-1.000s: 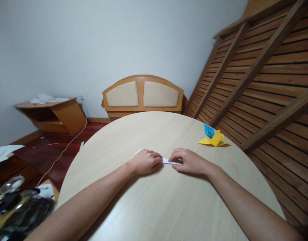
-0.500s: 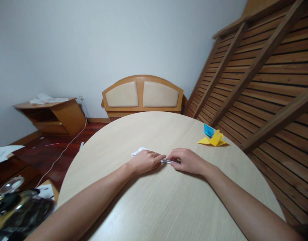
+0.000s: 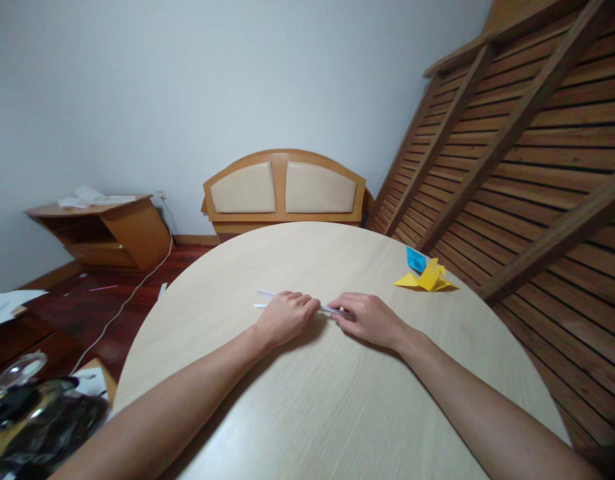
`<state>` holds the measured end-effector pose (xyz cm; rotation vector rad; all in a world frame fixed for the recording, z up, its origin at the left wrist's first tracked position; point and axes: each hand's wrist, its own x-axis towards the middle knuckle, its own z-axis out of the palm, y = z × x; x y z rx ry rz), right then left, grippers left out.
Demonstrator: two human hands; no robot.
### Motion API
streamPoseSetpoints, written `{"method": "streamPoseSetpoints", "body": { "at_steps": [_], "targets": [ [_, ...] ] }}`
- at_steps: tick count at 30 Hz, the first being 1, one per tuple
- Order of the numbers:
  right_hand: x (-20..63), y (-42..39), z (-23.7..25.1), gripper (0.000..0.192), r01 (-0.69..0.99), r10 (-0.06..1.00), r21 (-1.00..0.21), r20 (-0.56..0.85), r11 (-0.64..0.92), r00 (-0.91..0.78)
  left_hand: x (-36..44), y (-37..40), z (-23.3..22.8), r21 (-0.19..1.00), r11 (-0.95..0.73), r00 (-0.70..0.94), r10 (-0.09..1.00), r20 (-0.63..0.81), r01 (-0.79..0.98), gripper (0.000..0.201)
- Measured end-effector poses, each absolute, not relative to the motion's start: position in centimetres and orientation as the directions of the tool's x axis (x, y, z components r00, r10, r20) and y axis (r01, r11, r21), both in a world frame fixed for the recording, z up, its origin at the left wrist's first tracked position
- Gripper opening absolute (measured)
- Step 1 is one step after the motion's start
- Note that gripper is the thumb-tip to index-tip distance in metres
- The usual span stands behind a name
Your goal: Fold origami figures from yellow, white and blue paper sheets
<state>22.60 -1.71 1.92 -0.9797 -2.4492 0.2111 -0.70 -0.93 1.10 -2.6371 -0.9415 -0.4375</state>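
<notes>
A narrow piece of folded white paper point(image 3: 332, 310) runs between my two hands, just above the middle of the round table. My left hand point(image 3: 290, 315) is closed round its left part, and two thin white ends stick out past the wrist side. The fingertips of my right hand point(image 3: 365, 319) pinch the right end. Most of the paper is hidden by my fingers, so its full shape does not show.
Toward the right edge of the pale round table point(image 3: 307, 260) stand a yellow folded-paper bird point(image 3: 430, 277) and a blue folded-paper piece point(image 3: 416, 259). A slatted wooden frame point(image 3: 527, 167) leans close on the right. A cluttered box point(image 3: 52, 413) sits low on the left.
My left hand has closed more tightly round the paper, whose left ends now show as two thin strips. Both hands and the paper's middle have shifted slightly away from me.
</notes>
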Motion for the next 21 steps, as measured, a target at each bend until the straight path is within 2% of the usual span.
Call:
{"method": "streamPoseSetpoints", "body": {
  "at_steps": [4,7,11,14,17,21],
  "targets": [
    [22.5,-1.7,2.0,0.01,0.557,0.685,-0.402,0.483,0.727,-0.546,-0.7,-1.2,1.4,-0.162,-0.725,0.706,0.555,0.439,0.67,0.013],
    [22.1,-1.9,2.1,0.008,0.477,0.706,-0.52,0.522,0.709,-0.48,-0.6,-1.4,1.5,-0.158,-0.744,0.709,0.518,0.479,0.65,0.015],
    [21.3,-2.2,2.2,0.013,0.368,0.804,-0.717,0.496,0.592,-0.328,-0.3,-1.8,1.6,-0.089,-0.771,0.676,0.49,0.55,0.631,0.021],
    [21.0,-2.1,2.0,0.018,0.271,0.86,-0.821,0.44,0.502,-0.26,-0.2,-2.1,1.8,-0.018,-0.783,0.628,0.484,0.609,0.622,0.022],
    [20.9,-1.9,1.8,0.019,0.209,0.869,-0.853,0.425,0.478,-0.253,-0.1,-2.3,1.8,0.01,-0.799,0.61,0.467,0.64,0.601,0.021],
    [20.8,-2.1,1.9,0.02,0.2,0.868,-0.856,0.422,0.476,-0.261,0.0,-2.2,1.7,-0.012,-0.812,0.607,0.426,0.671,0.583,0.022]
  ]
}}
